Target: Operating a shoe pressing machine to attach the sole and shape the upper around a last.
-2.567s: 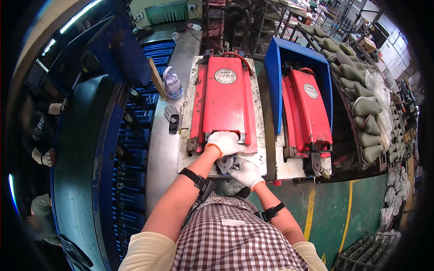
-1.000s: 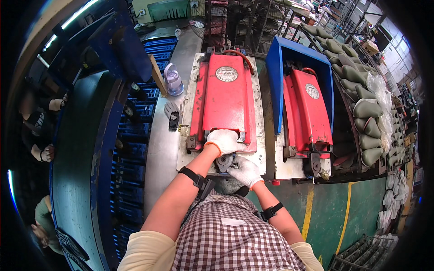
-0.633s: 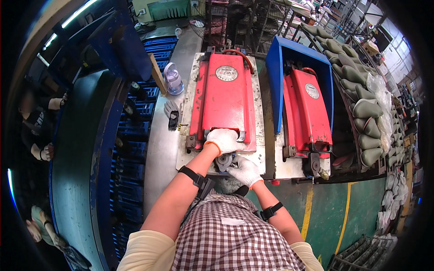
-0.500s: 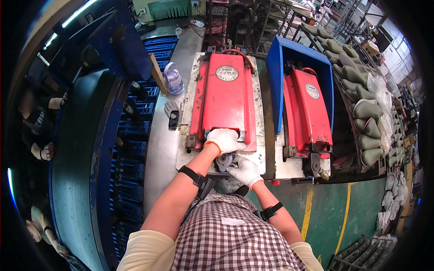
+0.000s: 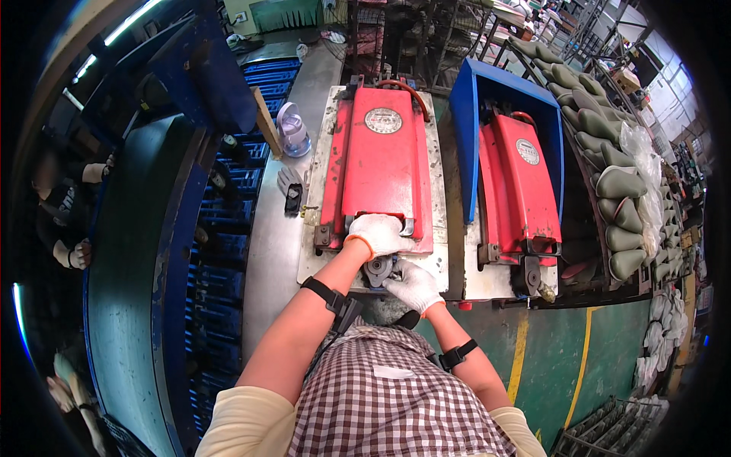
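Observation:
A long red machine (image 5: 381,171) with a round plate on top lies on a pale, stained base in front of me. My left hand (image 5: 376,234), in a white glove with an orange cuff, is curled at the opening in the machine's near end. Most of its fingers are hidden there. Just below, a grey round metal part (image 5: 378,269) projects from the machine's front. My right hand (image 5: 415,287), gloved in white too, has its fingers bent and pressed together against that part's right side.
A second red machine (image 5: 521,186) stands to the right under a blue hood (image 5: 506,82). Beyond it, grey-green shoe-shaped pieces (image 5: 618,184) fill a rack. Left are a bottle (image 5: 292,135) on a metal counter (image 5: 268,255), a conveyor belt (image 5: 131,251) and co-workers' arms (image 5: 67,254).
Both my hands stay at the machine's near end, almost unmoved. At the lower left, a co-worker's arm has shifted.

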Tool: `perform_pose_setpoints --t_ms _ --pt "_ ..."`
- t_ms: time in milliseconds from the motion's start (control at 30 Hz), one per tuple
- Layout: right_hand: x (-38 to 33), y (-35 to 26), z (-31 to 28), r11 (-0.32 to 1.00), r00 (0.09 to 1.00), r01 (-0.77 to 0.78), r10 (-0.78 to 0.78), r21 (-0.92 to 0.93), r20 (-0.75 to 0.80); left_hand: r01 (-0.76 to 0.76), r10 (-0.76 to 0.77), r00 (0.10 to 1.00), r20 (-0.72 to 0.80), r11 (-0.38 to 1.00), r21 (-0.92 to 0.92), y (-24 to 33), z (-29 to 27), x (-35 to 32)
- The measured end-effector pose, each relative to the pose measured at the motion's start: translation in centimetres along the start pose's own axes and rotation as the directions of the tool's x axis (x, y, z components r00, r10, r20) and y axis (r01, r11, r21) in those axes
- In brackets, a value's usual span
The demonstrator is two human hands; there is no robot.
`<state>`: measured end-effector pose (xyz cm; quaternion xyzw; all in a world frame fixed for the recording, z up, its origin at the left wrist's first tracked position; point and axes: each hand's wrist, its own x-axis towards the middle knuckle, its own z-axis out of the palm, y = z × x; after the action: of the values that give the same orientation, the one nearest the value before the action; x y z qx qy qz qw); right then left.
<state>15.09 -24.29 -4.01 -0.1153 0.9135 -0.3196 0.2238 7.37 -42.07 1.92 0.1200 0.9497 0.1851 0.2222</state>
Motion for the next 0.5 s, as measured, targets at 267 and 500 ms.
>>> perform_pose_setpoints --t_ms 267,500 --pt "-0.01 0.07 -0.02 1.000 1.000 0.007 -0.007 0.008 0.013 -0.001 0.001 1.000 0.007 1.000 0.007 -0.05 0.11 0.03" --pt "0.13 0.11 0.03 1.000 1.000 0.004 -0.003 -0.012 0.015 -0.004 0.004 1.000 0.002 1.000 0.009 -0.07 0.08 0.01"
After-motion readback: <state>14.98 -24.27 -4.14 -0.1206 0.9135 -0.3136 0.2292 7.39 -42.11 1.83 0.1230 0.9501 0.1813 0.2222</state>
